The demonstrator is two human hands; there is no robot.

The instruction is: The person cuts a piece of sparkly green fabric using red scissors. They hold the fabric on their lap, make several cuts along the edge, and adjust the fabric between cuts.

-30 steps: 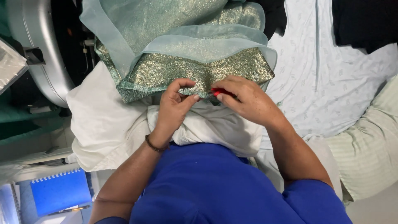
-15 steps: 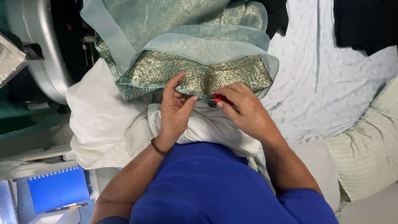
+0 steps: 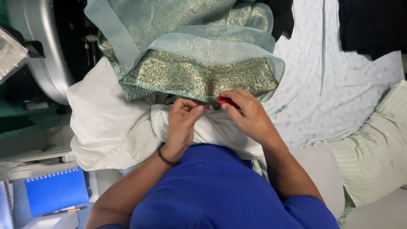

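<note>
The glittering gold-green brocade fabric with a pale sheer teal overlay (image 3: 199,74) is lying across the upper centre of the frame, draped over a bundle of white cloth (image 3: 110,127) at centre left. Its lower hem is running just above both hands.

The left hand (image 3: 182,123) is curled, its fingertips pinching the hem at frame centre. The right hand (image 3: 246,114) is closed around a small red tool (image 3: 224,101), of which only a sliver is showing between thumb and forefinger; its type cannot be told. The tool tip is touching the hem just right of the left fingertips.

Judged step: detail work on the hem stitching, with the left hand tensioning the edge while the right hand is applying the tool.

The next move is calling for steady tension from the left pinch and fine tool control, since the sheer overlay is lying close to the working point and is likely snagging easily.

A blue spiral notebook (image 3: 55,191) with a pen (image 3: 63,210) is resting at lower left; a pale patterned sheet (image 3: 330,93) is covering the right.
</note>
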